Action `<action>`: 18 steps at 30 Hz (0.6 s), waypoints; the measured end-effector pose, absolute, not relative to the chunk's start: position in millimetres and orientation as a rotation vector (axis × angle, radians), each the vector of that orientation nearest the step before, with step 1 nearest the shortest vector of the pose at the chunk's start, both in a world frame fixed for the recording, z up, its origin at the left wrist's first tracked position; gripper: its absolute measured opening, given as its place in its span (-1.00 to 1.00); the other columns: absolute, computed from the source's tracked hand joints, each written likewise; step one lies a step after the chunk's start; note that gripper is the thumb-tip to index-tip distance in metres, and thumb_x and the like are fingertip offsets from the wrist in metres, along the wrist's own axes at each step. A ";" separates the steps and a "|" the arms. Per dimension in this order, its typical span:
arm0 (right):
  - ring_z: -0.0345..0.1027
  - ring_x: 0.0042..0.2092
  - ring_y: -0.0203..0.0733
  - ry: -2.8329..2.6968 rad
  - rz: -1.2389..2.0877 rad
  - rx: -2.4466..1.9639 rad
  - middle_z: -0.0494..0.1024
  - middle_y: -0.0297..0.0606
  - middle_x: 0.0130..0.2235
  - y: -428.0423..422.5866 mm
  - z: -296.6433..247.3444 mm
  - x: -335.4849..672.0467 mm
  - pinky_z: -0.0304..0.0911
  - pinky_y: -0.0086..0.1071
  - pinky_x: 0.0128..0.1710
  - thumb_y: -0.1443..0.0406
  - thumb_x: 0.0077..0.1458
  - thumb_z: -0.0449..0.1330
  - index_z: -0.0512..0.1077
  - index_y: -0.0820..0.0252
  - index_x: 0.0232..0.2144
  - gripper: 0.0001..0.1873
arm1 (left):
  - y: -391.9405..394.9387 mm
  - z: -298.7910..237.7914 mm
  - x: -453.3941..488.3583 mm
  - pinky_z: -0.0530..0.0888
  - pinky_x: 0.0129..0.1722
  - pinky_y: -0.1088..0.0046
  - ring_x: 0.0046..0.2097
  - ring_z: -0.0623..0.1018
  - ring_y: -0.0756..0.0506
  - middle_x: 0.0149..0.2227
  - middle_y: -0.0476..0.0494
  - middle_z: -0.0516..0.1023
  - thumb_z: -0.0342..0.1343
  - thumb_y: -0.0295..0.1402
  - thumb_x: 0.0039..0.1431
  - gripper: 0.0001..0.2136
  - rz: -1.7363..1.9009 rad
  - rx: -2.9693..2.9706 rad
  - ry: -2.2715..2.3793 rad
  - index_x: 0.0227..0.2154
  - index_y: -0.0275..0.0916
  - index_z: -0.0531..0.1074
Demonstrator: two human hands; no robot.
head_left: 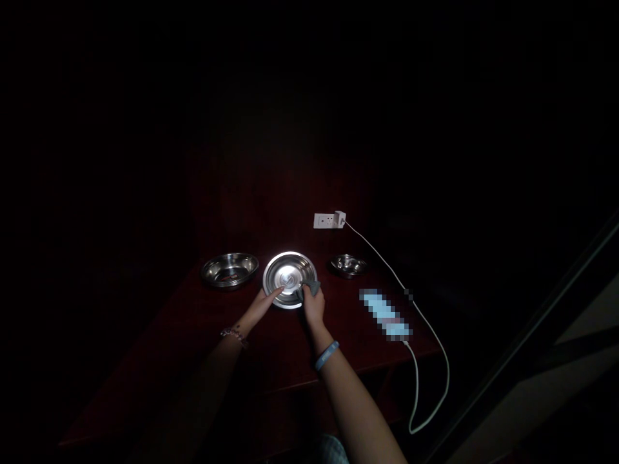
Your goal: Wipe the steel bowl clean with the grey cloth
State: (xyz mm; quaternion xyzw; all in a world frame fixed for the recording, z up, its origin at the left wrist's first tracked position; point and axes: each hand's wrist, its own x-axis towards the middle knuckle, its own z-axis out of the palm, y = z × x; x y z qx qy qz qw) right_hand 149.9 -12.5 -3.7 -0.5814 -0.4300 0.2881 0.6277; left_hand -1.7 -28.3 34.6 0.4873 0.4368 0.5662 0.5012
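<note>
A round stainless steel basin point(290, 265) is tilted up toward me above the dark red table. My left hand point(262, 305) grips its lower left rim, the thumb lying over the inside. In my right hand point(313, 304) is a bunched grey-green cloth point(309, 288), pressed at the basin's lower right side; the fingers are partly hidden behind it. To the left sits a wider steel basin point(231, 268) with a reddish label inside. A smaller steel bowl point(348, 265) stands to the right.
A pixelated bright phone-like shape point(385, 314) lies on the table point(271, 361) at right. Its white cable point(447, 370) hangs past the table edge and runs up to a charger point(340, 218) in the wall socket point(323, 221). The surroundings are very dark.
</note>
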 end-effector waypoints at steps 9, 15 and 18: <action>0.59 -0.08 -0.08 -1.019 0.718 -1.272 0.71 -0.23 -0.14 -15.5 -1.1 147.1 0.40 -0.32 -0.07 0.18 0.09 0.23 0.55 0.11 -0.18 -0.75 | -21.0 19.7 -4.4 0.33 0.32 0.20 0.27 0.50 -0.38 0.09 -0.42 0.64 0.37 -0.22 -0.02 -0.41 1.422 1.180 1.008 0.11 -0.30 0.49; 0.59 -0.08 -0.07 -1.012 0.710 -1.268 0.71 -0.22 -0.14 -14.9 -1.0 146.1 0.41 -0.28 -0.03 0.19 0.08 0.24 0.56 0.11 -0.19 -0.76 | -15.1 11.5 -4.6 0.33 0.33 0.20 0.28 0.48 -0.39 0.09 -0.44 0.63 0.41 -0.29 -0.07 -0.39 1.452 1.162 0.987 0.10 -0.29 0.49; 0.59 -0.07 -0.06 -1.013 0.721 -1.270 0.71 -0.19 -0.13 -16.2 0.4 146.0 0.41 -0.27 -0.01 0.21 0.09 0.22 0.56 0.12 -0.18 -0.76 | -13.3 9.7 -4.5 0.32 0.33 0.17 0.29 0.47 -0.41 0.08 -0.46 0.63 0.37 -0.33 -0.02 -0.44 1.462 1.191 0.977 0.09 -0.33 0.47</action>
